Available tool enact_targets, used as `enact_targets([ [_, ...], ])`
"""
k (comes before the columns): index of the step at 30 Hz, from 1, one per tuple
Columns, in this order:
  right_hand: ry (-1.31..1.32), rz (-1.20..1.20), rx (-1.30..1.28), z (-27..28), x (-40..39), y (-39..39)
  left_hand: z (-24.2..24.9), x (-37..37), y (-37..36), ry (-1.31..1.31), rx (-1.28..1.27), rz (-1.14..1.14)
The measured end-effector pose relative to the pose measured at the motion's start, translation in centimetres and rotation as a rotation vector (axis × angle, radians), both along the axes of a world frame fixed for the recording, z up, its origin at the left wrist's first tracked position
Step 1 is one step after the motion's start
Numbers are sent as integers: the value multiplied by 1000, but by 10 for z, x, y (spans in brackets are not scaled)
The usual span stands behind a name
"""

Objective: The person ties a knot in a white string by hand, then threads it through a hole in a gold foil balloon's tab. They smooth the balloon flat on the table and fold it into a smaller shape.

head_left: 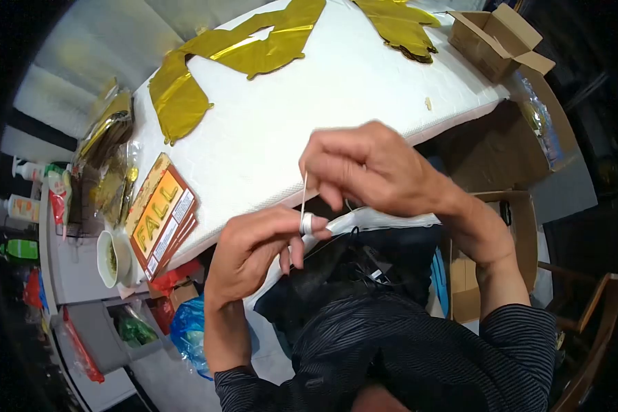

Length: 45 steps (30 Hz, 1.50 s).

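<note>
Pinching the white string with my right hand, I hold it taut at the frame's centre, probably so its turns lie tight around one finger of my half-opened left hand.

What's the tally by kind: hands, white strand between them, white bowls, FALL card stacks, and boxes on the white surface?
Left hand: 1
Right hand: 1
White strand: 1
White bowl: 1
FALL card stack: 1
Box: 1
Total: 6
</note>
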State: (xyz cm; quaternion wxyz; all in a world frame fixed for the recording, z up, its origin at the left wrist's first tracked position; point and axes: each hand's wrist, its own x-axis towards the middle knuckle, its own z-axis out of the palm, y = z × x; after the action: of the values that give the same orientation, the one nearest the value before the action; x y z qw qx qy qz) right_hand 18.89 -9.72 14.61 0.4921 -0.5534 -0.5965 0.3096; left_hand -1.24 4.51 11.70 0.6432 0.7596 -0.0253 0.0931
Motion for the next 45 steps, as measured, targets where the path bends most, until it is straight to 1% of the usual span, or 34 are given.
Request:
enact_targets([
  [2,-24,-12,20,-19,1,7,13,-6,-5,105,-157,143],
  [3,-70,100,-15,-29,-4,9,10,-1,-9,25,-139,324],
  [4,-110,221,-53,-36,-11,11,11,12,-12,-99,-10,462],
  [5,-163,308,-68,-34,-11,8,5,14,-5,-112,160,420],
  [6,-151,331,-79,-24,-8,6,-3,13,5,-126,328,375],
  [7,-3,227,-93,-11,-2,4,-9,10,14,-137,361,211],
  [8,142,118,-111,-5,3,3,-12,5,14,-82,135,49],
  [10,3,61,-39,-11,11,10,9,2,-2,20,-200,60],
  [11,-35,117,-117,-20,10,13,3,-2,-3,-35,-322,209],
  [12,-13,207,-210,-27,6,14,13,12,-9,-145,-128,361],
  [14,-30,299,-200,-28,-2,11,5,16,7,-173,278,386],
  [15,118,257,-192,-25,-3,8,-3,16,9,-125,327,374],
  [16,158,235,-144,-19,5,11,-7,13,13,-60,341,289],
  [18,151,93,-68,-19,15,13,-6,14,8,-19,66,88],
  [19,163,100,-116,-25,18,17,-3,11,6,14,-42,98],
  [20,114,156,-119,-34,18,19,-7,4,12,52,-239,118],
  [22,86,199,-324,-39,6,15,-3,20,3,-193,-208,280],
  [23,-26,227,-290,-37,3,13,-2,23,5,-117,-21,347],
  [24,-29,237,-292,-33,3,12,-11,23,4,-70,114,391],
  [26,120,123,-188,-24,6,8,-23,20,10,55,336,278],
  [27,82,82,-97,-27,14,12,-22,19,8,16,263,203],
  [28,77,65,-90,-28,21,14,-22,20,6,40,65,144],
  [30,67,104,-195,-39,23,16,-12,13,11,120,-189,119],
  [31,151,52,-248,-46,9,14,-18,15,9,52,-251,177],
  [32,78,116,-336,-41,6,11,-21,19,7,43,-249,181],
  [34,59,114,-269,-35,1,11,-23,25,0,-25,-41,297],
  [35,74,66,-260,-32,2,11,-18,24,-2,54,12,283],
  [36,89,16,-251,-29,4,13,-21,24,-2,53,13,282],
  [37,86,-37,-242,-28,6,14,-26,25,-3,2,135,311],
  [38,83,-41,-238,-29,8,14,-29,27,-4,-53,257,341],
  [40,31,-1,-267,-31,10,16,-27,29,-7,-55,245,382],
  [42,19,0,-282,-31,9,16,-22,30,-8,101,210,411],
  [43,-19,-35,-323,-30,9,17,-23,30,-6,98,211,414],
  [45,-61,-68,-362,-31,12,18,-27,29,-3,115,140,357],
])
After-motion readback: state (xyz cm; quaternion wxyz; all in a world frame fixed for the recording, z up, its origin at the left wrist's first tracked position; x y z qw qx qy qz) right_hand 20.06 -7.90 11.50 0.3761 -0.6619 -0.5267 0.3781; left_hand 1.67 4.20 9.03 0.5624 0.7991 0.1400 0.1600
